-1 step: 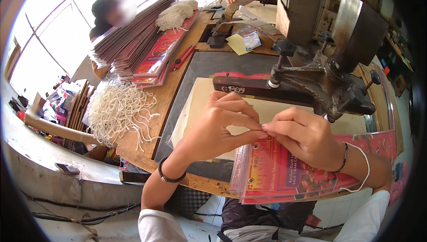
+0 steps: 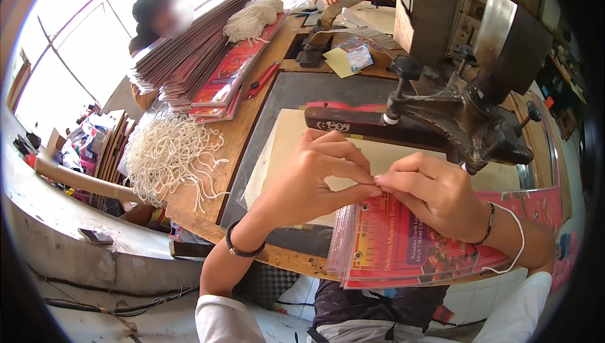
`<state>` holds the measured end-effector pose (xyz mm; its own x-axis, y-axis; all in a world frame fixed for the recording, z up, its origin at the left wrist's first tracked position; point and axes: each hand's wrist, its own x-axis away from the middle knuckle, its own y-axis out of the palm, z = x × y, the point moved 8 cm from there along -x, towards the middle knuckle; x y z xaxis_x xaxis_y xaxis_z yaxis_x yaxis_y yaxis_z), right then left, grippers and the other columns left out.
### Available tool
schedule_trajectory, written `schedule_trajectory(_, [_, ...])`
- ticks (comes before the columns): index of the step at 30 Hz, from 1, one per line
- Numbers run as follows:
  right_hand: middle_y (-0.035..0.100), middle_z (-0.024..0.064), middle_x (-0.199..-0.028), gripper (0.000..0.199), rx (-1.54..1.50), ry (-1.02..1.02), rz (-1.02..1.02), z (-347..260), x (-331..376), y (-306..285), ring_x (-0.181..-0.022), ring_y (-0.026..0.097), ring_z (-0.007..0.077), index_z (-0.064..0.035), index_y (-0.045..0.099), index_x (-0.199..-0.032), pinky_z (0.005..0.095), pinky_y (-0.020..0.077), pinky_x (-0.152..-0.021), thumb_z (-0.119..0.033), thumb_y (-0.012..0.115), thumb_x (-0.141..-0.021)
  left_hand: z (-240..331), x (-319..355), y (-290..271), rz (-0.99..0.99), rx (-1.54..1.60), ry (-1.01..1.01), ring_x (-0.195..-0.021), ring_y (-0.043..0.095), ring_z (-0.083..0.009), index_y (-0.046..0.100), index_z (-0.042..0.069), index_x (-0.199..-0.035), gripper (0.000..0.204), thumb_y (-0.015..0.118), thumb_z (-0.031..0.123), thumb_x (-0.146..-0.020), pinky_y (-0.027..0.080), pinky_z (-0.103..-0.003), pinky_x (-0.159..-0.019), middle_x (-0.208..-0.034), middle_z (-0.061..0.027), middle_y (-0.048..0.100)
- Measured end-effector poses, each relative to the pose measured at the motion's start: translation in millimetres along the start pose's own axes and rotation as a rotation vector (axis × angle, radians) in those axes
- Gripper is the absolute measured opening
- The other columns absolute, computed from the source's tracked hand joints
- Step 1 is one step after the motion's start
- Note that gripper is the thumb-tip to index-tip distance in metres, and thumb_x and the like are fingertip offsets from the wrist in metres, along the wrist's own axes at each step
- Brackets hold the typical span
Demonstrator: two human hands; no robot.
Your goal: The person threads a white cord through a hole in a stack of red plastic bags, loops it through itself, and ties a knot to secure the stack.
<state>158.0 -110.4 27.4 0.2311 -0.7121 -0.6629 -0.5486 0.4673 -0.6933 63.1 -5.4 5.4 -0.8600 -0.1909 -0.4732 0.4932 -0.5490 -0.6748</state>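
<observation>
My left hand [image 2: 324, 176] and my right hand [image 2: 432, 195] meet fingertip to fingertip over the left part of a stack of red printed sheets [image 2: 435, 251]. Both pinch at the upper edge of the stack; whatever is between the fingertips is too small to make out. The sheets look glossy and clear-edged, with eyelet-like rings near their left end. A white cord [image 2: 522, 242] loops over my right forearm, and its lower end rests by the sheets' near edge. A dark bracelet sits on each wrist.
Left on the wooden table lie a heap of loose white cords [image 2: 170, 160], a tall pile of red cards [image 2: 195, 53], a white cord bundle [image 2: 253, 20] and a red cutter [image 2: 261, 80]. A metal press clamp [image 2: 463, 110] overhangs the right. Two other people are beyond the table.
</observation>
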Motion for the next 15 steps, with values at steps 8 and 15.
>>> schedule_trajectory(8, [0.059,0.0097,-0.092,0.021,0.221,-0.095,-0.082,-4.0,-3.5,5.0,-0.079,0.063,0.0256,-0.0007,0.062,-0.099,0.0342,0.0554,-0.067,-0.007,0.071,-0.082,1.1,0.9,-6.7,0.15,-0.043,0.036,-0.081,0.06,-0.0138,0.078,0.014,-0.081,0.016,0.086,0.014,-0.067,0.039,-0.032,-0.082,-0.083,0.0054,0.067])
schedule_trajectory(15, [0.059,0.0105,-0.092,0.023,0.272,-0.097,-0.086,-3.0,-5.1,5.8,-0.08,0.063,0.0267,0.0009,0.059,-0.101,0.034,0.055,-0.068,-0.007,0.071,-0.083,22.1,6.0,-11.5,0.329,-0.332,0.161,-0.078,0.056,-0.0108,0.076,0.019,-0.074,0.017,0.086,0.016,-0.061,0.034,-0.03,-0.076,-0.084,0.0109,0.067])
